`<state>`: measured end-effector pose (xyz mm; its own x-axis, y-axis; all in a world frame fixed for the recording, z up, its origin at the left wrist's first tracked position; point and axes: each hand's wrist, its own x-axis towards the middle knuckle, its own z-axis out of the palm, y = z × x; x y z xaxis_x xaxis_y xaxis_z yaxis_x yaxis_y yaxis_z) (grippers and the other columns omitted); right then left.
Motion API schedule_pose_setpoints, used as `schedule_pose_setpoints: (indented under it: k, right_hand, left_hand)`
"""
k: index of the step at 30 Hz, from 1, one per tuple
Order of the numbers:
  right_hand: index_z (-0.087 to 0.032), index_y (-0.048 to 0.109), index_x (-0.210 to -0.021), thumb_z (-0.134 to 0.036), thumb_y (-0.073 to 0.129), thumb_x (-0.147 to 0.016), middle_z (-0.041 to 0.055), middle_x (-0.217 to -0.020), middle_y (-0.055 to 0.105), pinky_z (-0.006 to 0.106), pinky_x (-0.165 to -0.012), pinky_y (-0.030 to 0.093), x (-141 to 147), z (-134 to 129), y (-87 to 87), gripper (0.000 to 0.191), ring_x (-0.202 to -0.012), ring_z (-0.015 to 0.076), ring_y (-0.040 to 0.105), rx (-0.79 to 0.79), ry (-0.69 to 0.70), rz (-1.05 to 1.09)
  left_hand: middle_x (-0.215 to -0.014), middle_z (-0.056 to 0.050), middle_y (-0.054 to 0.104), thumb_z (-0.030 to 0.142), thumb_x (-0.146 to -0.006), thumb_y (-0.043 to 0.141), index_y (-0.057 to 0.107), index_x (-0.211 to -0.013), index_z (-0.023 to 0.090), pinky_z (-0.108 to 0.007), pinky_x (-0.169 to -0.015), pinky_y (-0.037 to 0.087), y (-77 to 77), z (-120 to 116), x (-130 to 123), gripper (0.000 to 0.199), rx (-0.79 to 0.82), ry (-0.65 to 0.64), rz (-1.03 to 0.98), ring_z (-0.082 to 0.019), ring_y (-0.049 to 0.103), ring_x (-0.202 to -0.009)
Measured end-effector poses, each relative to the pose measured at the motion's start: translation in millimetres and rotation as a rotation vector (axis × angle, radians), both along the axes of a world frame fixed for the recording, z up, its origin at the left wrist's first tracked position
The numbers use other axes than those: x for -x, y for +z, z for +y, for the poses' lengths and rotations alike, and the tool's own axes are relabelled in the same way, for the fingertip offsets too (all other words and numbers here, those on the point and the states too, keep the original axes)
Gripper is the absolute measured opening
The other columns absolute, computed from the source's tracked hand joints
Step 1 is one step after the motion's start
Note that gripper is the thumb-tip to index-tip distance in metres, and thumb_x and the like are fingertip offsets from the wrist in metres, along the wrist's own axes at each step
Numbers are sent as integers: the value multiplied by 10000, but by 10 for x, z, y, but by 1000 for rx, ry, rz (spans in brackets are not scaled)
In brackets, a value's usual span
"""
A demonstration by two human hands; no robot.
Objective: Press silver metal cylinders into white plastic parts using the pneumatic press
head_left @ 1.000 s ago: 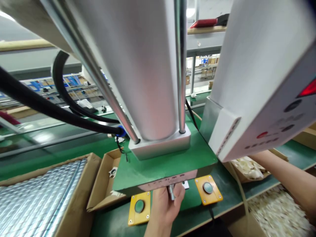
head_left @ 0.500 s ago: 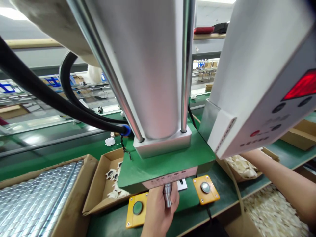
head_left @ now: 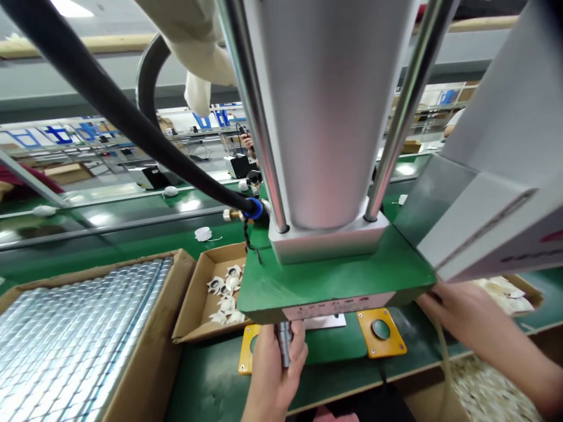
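Note:
My left hand [head_left: 276, 375] is closed around a short ribbed metal cylinder [head_left: 284, 346], held roughly upright just beneath the front edge of the press's green plate [head_left: 334, 269]. The top of the cylinder is hidden by that plate. My right hand [head_left: 457, 305] is at the plate's right corner, below the grey control box [head_left: 488, 223]; its fingertips are out of sight, so I cannot make out what they hold. Behind my left hand, a light metal plate [head_left: 325, 321] lies under the press.
Yellow button boxes [head_left: 398, 344] [head_left: 244, 358] sit on the green bench. To the left are a carton of metal tubes [head_left: 185, 281] and a tray of white pieces [head_left: 187, 319]. More white pieces [head_left: 505, 296] lie at right. A black hose [head_left: 176, 158] runs to the press.
My right hand has come leftward from the box of white pieces to the press's right corner. The left hand keeps its hold on the metal cylinder. The camera view has shifted left.

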<state>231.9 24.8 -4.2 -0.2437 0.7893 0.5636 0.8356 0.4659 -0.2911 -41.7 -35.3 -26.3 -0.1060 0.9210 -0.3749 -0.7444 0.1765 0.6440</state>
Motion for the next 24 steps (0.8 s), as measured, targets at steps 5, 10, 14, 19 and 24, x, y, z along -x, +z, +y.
schedule_pose_setpoints:
  k: [5, 10, 14, 19, 24]
  right_hand:
    - [-261, 637, -1029, -285, 451, -886, 48, -996, 675, 285, -737, 512, 835, -97, 44, 235, -879, 190, 643, 145, 340, -39]
    - [-295, 580, -1166, -83, 372, -873, 35, -993, 680, 329, -847, 479, 1249, -83, 95, 418, -880, 184, 637, 179, 445, -102]
    - [-287, 605, -1127, -84, 351, -869, 46, -931, 685, 350, -833, 490, 1190, -71, 22, 415, -889, 203, 636, 131, 390, -163]
    - [-279, 677, -975, -144, 400, -880, 63, -868, 686, 367, -824, 506, 1218, -146, -154, 322, -916, 242, 630, -59, 193, -292]
    - [-271, 659, -1020, -145, 423, -879, 52, -940, 687, 392, -851, 501, 1253, -204, -313, 303, -902, 237, 633, -212, 92, -476]
  left_hand:
    - [-536, 37, 481, 384, -841, 522, 505, -633, 164, -141, -283, 222, -1, -74, 8, 303, -67, -24, 107, -34, 320, -324]
    - [-414, 80, 336, 481, -848, 488, 432, -586, 186, -141, -285, 170, 4, -262, 131, 399, 2, 8, 363, -36, 229, -306]
    - [-448, 74, 381, 490, -839, 500, 441, -589, 185, -140, -291, 206, -47, -389, 291, 399, 62, 78, 649, -43, 277, -322]
    - [-404, 61, 426, 476, -761, 606, 592, -682, 188, -177, -306, 254, -122, -445, 518, 298, 86, 139, 845, -87, 366, -327]
    - [-756, -51, 703, 423, -747, 625, 700, -904, 221, -273, -576, 490, -148, -466, 706, 267, 52, 99, 1129, -243, 644, -723]
